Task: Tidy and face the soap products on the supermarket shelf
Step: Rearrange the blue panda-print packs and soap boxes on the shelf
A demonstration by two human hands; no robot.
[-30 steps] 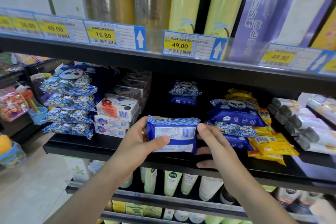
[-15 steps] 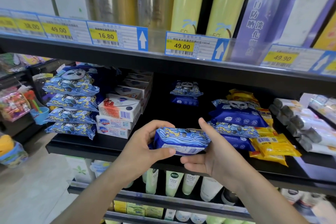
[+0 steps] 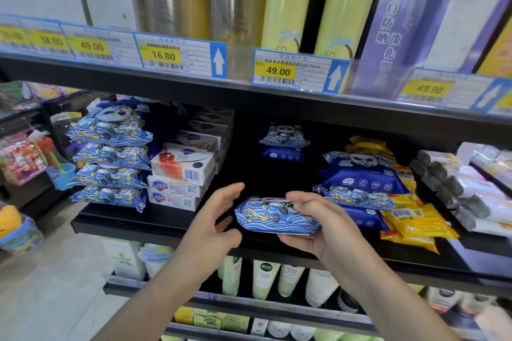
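Held pack: one blue wave-print pack [image 3: 277, 216], panda face up, above the front edge of the middle shelf [image 3: 166, 225], near its centre.
Right grip: the right hand [image 3: 318, 227] cups the pack's right end, fingers curled over the top and palm beneath; it alone carries the pack.
Left grip: the left hand [image 3: 213, 224] is spread, fingers straight, just beside the pack's left end; no contact can be made out.
Long axis: the pack lies left to right, parallel with the shelf's front edge, its printed long side facing outward.
Deciding relation: the bare shelf floor lies directly behind the pack, between the boxed soaps [image 3: 180, 174] and the right-hand stack [image 3: 360, 188]; a push straight back from the right grip would likely seat it there, the left hand being placed to steady the free end.
Count, left stack: four wave-print packs [image 3: 110, 160] at the shelf's left end.
Count, boxed soaps: three boxes in the front column; more behind, number unclear.
Count, rear centre: two packs [image 3: 284, 144], stacked at the back of the shelf.
Count, right-hand stack: three blue packs visible, beside yellow packs [image 3: 410, 219] whose number cannot be told.
Progress: judged midway; the central gap is not yet filled.
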